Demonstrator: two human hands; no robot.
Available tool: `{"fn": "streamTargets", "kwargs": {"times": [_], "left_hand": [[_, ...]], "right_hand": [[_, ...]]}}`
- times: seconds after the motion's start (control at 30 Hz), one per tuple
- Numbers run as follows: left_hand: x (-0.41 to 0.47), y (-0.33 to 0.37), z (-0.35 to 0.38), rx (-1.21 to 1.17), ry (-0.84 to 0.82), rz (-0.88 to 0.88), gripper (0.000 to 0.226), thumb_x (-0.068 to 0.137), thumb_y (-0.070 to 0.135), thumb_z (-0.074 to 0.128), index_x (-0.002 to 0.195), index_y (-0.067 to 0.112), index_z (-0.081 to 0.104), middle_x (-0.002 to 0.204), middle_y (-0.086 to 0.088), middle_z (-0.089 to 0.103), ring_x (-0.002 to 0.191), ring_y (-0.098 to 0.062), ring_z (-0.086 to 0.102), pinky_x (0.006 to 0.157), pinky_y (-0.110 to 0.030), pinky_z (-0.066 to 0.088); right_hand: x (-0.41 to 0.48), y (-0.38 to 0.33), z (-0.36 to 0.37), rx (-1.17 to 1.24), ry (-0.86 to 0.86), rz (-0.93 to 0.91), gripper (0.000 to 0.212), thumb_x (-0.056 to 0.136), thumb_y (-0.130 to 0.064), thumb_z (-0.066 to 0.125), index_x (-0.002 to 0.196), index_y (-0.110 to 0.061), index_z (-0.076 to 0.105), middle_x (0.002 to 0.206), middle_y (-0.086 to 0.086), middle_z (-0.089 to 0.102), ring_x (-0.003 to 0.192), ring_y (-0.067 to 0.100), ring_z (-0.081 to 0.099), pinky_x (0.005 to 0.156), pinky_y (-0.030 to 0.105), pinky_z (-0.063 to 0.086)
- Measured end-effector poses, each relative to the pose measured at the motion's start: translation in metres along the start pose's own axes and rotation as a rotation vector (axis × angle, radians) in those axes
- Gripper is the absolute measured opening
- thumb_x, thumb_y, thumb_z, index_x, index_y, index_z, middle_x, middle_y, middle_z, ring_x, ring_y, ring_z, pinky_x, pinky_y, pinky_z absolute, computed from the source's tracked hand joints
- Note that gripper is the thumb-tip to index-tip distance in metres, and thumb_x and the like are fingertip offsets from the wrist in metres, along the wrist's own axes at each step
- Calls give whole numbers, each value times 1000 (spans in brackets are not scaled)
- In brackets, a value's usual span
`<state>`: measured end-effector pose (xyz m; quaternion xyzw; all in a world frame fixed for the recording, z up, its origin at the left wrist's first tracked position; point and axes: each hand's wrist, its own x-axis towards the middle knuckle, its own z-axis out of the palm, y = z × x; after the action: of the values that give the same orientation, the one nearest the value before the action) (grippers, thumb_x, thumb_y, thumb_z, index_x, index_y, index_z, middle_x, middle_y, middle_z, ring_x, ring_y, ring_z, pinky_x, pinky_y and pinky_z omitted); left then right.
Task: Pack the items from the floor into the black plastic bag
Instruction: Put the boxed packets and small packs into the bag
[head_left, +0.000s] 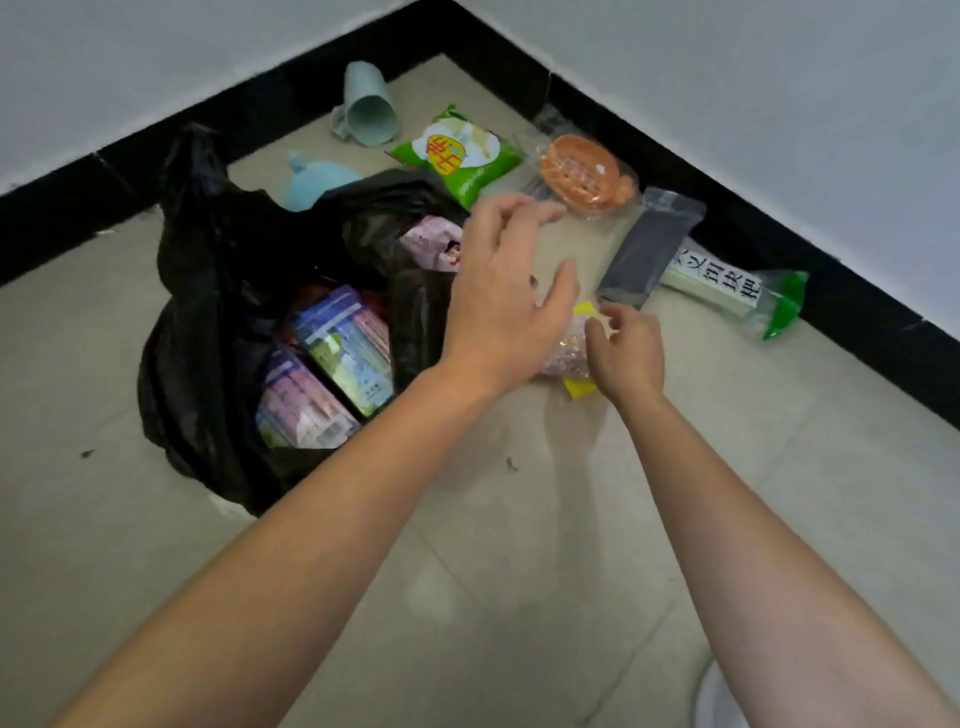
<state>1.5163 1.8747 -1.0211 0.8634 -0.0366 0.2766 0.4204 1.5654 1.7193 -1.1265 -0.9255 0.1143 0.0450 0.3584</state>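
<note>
The black plastic bag lies open on the floor at the left, with purple-and-green packets inside it. My left hand hovers spread open just right of the bag's mouth. Under it and to its right, my right hand pinches a small clear packet with yellow ends, partly hidden by both hands. Farther back lie a green snack packet, an orange soap dish in clear wrap, a dark grey packet, a white-and-green packet with black lettering and a pale green cup.
A pale blue plastic thing peeks out behind the bag. White walls with a black skirting close the corner behind the items. Tiled floor stretches toward me, with a white object at the bottom right edge.
</note>
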Motion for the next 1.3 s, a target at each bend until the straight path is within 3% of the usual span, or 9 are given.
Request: {"fn": "streamTargets", "kwargs": {"times": [0.1, 0.27, 0.47, 0.6, 0.77, 0.87, 0.93, 1.07, 1.3], "left_hand": [[-24, -10, 36, 59, -211, -31, 39, 82, 16, 67, 119, 3, 62, 119, -16, 52, 115, -31, 54, 99, -44, 45], [-51, -62, 54, 590, -563, -117, 57, 90, 35, 57, 141, 14, 42, 151, -17, 30, 139, -33, 27, 107, -49, 31], [-68, -91, 74, 602, -834, -243, 71, 95, 47, 48, 154, 23, 17, 162, -19, 3, 150, -33, -1, 115, -60, 14], [-81, -94, 84, 662, -848, -200, 83, 90, 55, 51, 155, 29, 8, 162, -20, -6, 149, -36, -7, 115, -60, 12], [-100, -90, 93, 715, -835, -144, 87, 87, 60, 49, 155, 21, 11, 161, -19, -13, 149, -35, -13, 115, -60, 11], [-106, -82, 97, 686, -860, -127, 85, 87, 60, 49, 155, 22, 14, 162, -18, -14, 149, -33, -14, 114, -60, 12], [-108, -74, 99, 687, -881, -123, 85, 88, 58, 49, 155, 22, 12, 162, -17, -14, 149, -33, -13, 114, -61, 12], [-116, -43, 100, 743, -855, -155, 82, 90, 53, 48, 155, 22, 9, 162, -18, -10, 150, -34, -10, 112, -66, 8], [-90, 25, 106, 892, -911, 22, 75, 96, 48, 41, 155, 16, 9, 161, -24, 0, 145, -42, 12, 105, -70, 17]], "right_hand": [[-3, 19, 7, -88, 1, -14, 47, 94, -42, 57, 135, -19, 56, 137, 13, 48, 129, 31, 46, 101, 38, 40], [5, 27, 29, -201, -66, 8, 73, 84, -62, 62, 145, -27, 42, 139, 13, 43, 130, 36, 39, 105, 44, 37], [6, 52, 31, -284, -87, -6, 73, 81, -76, 53, 145, -44, 39, 144, 7, 38, 132, 31, 35, 107, 46, 28], [3, 71, 14, -149, -36, 44, 74, 81, -69, 62, 146, -42, 39, 143, 8, 38, 132, 32, 37, 108, 45, 32], [2, 87, -9, -38, -35, 257, 104, 67, -64, 79, 150, -19, 36, 140, 13, 44, 133, 32, 43, 110, 43, 38], [5, 90, -20, -100, -80, 293, 75, 64, -69, 78, 119, -21, 65, 119, 12, 62, 114, 31, 59, 96, 43, 50], [7, 93, -26, -60, -9, 244, 60, 68, -65, 78, 104, -18, 69, 103, 12, 67, 100, 31, 64, 86, 43, 53], [9, 98, -35, 154, 213, 243, 50, 74, -53, 80, 108, -18, 67, 103, 9, 66, 95, 26, 64, 82, 31, 48], [18, 110, -33, 485, 297, 388, 44, 77, -44, 80, 112, -24, 60, 103, -5, 69, 98, 17, 67, 95, 40, 53]]}}
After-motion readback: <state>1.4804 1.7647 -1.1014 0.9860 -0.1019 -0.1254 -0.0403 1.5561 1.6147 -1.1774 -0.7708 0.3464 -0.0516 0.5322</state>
